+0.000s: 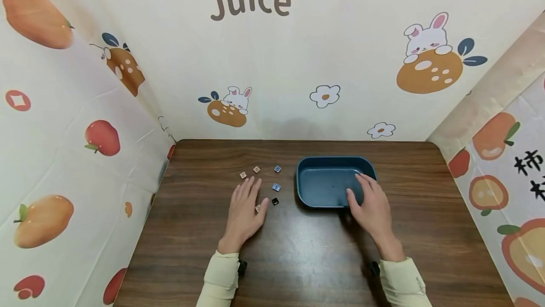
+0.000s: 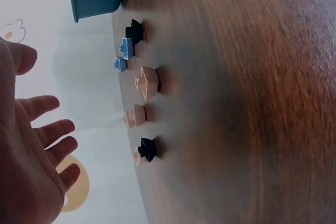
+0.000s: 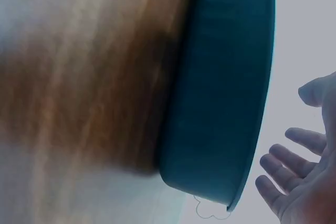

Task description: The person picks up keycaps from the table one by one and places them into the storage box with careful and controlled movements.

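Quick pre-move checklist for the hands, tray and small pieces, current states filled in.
1. Left hand free: ok, holds nothing.
2. Right hand free: ok, holds nothing.
3. Tray upright on the table: ok.
4. All small pieces visible from the head: not ok, left hand blocks; left wrist shows a second dark piece.
5. Tray floor free of pieces: cannot tell, right hand hides part; none visible elsewhere.
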{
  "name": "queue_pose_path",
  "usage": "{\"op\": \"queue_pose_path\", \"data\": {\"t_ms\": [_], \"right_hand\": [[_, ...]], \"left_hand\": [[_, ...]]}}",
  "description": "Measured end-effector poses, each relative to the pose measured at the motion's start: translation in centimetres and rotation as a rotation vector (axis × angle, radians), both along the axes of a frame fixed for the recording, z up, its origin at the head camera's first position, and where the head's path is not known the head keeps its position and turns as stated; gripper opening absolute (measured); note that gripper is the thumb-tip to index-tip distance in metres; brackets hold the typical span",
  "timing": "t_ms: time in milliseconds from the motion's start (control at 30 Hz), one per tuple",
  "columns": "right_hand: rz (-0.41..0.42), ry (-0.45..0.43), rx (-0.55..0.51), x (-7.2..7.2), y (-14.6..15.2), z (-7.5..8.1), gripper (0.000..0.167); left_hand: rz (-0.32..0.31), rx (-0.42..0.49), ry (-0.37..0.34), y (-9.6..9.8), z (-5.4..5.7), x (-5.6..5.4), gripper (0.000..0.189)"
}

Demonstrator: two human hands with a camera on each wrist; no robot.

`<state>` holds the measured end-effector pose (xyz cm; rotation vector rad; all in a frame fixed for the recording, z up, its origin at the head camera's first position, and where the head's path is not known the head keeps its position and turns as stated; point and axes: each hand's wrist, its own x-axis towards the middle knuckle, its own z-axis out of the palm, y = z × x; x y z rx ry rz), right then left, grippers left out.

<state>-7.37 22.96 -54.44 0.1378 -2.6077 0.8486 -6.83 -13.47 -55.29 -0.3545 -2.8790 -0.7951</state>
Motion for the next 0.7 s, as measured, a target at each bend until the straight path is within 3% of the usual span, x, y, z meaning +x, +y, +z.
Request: {"op": "queue_pose_path", "data": {"t_ms": [233,433,700], "right_hand": [[-0.079,-0.133,-0.077,-1.3,2.0,1.6,0.049],[-0.094,-0.242,-0.092,-2.3,3.7,2.0,0.051],[-0.127,-0.37,-0.153,-3.5,5.3,1.9,0.054]], "left_hand": [[0.029,-0.003,0.057,-0.6,-0.1,-0.1,0.056],[0.051,-0.009,0.005,-0.8,0.1,0.0,0.054],[0.092,0.05,-0.028,-1.0,-0.2,0.3,0.045]]}}
